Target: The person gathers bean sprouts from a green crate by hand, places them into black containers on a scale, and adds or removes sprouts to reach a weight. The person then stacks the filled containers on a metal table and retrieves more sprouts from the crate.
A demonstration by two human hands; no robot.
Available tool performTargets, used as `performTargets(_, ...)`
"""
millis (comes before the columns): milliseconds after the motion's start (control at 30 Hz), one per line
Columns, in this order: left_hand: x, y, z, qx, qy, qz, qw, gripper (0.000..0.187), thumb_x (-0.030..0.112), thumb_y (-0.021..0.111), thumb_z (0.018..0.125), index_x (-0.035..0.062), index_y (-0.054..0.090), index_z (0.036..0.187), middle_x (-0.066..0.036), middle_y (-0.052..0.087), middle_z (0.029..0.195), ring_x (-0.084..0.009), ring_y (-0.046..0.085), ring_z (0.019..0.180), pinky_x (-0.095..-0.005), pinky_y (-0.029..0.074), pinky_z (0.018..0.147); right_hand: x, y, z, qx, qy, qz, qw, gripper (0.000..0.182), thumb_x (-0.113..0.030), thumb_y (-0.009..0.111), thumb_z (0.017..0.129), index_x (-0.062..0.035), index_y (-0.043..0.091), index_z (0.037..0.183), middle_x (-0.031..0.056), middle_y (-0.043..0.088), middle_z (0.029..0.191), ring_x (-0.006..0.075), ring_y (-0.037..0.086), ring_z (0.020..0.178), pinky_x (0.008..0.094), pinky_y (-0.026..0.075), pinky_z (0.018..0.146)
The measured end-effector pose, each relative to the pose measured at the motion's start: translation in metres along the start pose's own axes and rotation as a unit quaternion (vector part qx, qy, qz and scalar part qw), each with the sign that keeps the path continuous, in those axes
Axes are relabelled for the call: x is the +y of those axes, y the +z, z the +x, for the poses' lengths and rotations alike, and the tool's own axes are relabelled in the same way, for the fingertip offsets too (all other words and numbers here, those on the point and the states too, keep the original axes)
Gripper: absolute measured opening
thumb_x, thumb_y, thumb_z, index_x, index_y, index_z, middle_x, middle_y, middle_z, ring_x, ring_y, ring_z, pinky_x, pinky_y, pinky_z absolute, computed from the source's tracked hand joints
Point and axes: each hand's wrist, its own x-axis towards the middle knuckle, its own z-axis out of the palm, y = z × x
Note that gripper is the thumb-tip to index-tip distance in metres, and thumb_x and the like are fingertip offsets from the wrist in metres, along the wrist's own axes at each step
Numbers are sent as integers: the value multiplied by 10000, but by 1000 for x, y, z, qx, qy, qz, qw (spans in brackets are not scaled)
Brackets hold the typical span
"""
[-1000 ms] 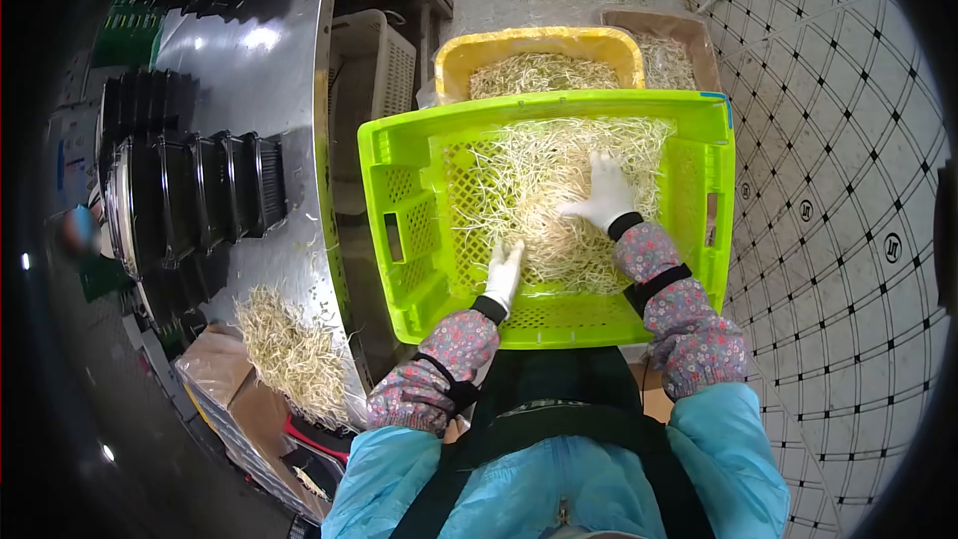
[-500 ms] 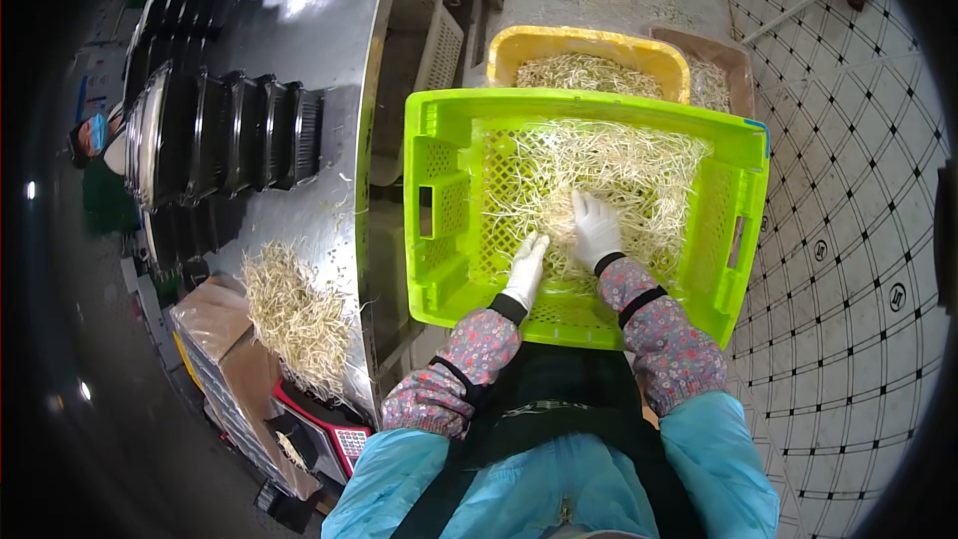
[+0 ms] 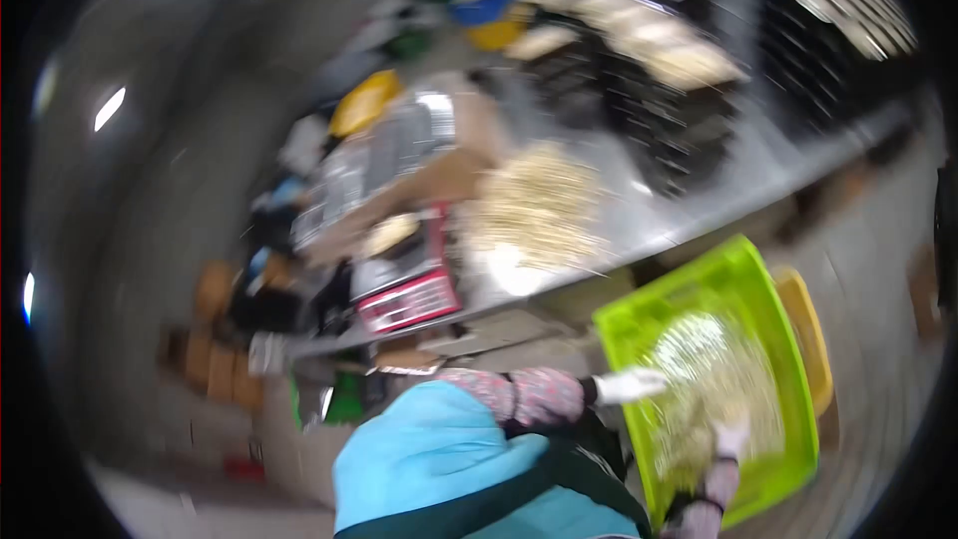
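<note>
A bright green basket (image 3: 750,269) holds a spread of pale bean sprouts (image 3: 763,379), smeared by motion. My left hand (image 3: 631,385), in a white glove, reaches over the basket's near-left side toward the sprouts. Its fingers look stretched out, and I see nothing held in them. Lower in the basket, my right hand (image 3: 731,436), gloved too, is at the sprouts. Blur hides its fingers and whether it grips any.
A heap of sprouts (image 3: 539,208) lies on the metal table (image 3: 649,230), beside a red scale (image 3: 409,301) and a cardboard box (image 3: 449,175). Black trays (image 3: 659,120) stand stacked farther along. A yellow tub (image 3: 806,339) shows behind the basket.
The head view has swung left toward the table and scale, so the basket now appears at lower right. Both hands remain at the basket, the left one farther from the right.
</note>
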Motion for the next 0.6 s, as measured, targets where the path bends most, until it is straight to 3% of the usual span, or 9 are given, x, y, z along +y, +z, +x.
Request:
performTargets(33,10,-6,-19,19,-6,62,998,407,324,551,982,34,575,1266,-95,636,1206,-190,559,1150,-318,420,1016,-15,14,-4,135,21,-138,981,708,22,652,763,-21,365,1409,152,543,1303,292,543,1157,435,416,1036)
performTargets(67,8,-6,-26,28,-26,-25,999,407,308,551,984,32,564,1282,-84,634,1218,-157,551,1151,-307,418,1015,-58,37,2,256,85,-89,959,909,182,675,593,-7,346,1419,176,539,1297,275,557,1134,410,444,999)
performTargets(167,15,-25,-72,94,-45,-97,990,420,296,556,983,8,557,1289,-76,633,1217,-142,548,1138,-308,416,1013,-71,33,-1,245,139,17,959,927,155,676,605,-3,311,1442,182,554,1278,284,567,1128,408,448,991)
performTargets(233,3,-35,-95,145,-54,-115,981,382,270,567,970,36,577,1273,-79,651,1181,-161,576,1098,-303,440,978,-23,7,1,169,193,-196,947,937,170,668,614,16,289,1456,176,565,1264,277,581,1098,390,463,967)
performTargets(267,12,-46,-116,165,-76,-125,975,381,266,571,968,31,578,1268,-74,657,1164,-157,582,1078,-300,445,970,-31,11,3,153,186,-207,948,937,170,668,614,16,289,1456,176,565,1264,277,581,1098,390,463,967)
performTargets(333,4,-59,-143,236,10,-167,957,380,289,579,966,45,588,1258,-44,676,1087,-111,594,932,-277,484,810,-44,20,-2,193,89,-15,977,847,145,658,646,42,345,1427,166,578,1249,270,585,1079,377,464,963)
performTargets(467,1,-94,-188,377,3,-267,887,324,255,607,957,72,612,1224,-25,679,1026,-95,598,837,-245,477,732,-94,57,-2,217,75,-147,962,718,79,622,705,36,388,1382,144,578,1162,250,580,1002,365,461,885)
performTargets(533,1,-118,-218,502,44,-196,842,324,219,629,940,50,621,1216,-37,670,1034,-105,601,901,-252,479,779,-127,90,6,218,49,-233,946,655,45,604,735,34,409,1359,133,578,1119,240,578,964,358,459,846)
performTargets(600,-4,-152,-260,669,18,-15,743,304,189,682,895,46,645,1160,-51,663,1027,-118,603,881,-266,489,782,-163,122,14,215,6,-313,925,594,12,586,764,31,430,1337,122,579,1076,230,576,925,352,457,807)
